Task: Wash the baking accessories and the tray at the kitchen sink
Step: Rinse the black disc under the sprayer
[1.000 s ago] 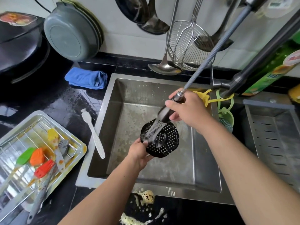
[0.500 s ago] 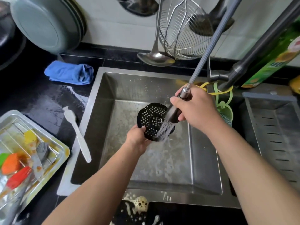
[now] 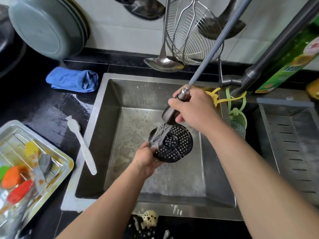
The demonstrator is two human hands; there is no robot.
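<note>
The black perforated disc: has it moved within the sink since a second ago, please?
Cannot tell: the black perforated disc sits mid-basin of the sink in every picture, and the camera itself shifted.

the perforated black plate (image 3: 174, 146) has tilted flatter and lower in the sink (image 3: 120, 94); the sprayer head (image 3: 170, 115) now sprays from above it.
</note>
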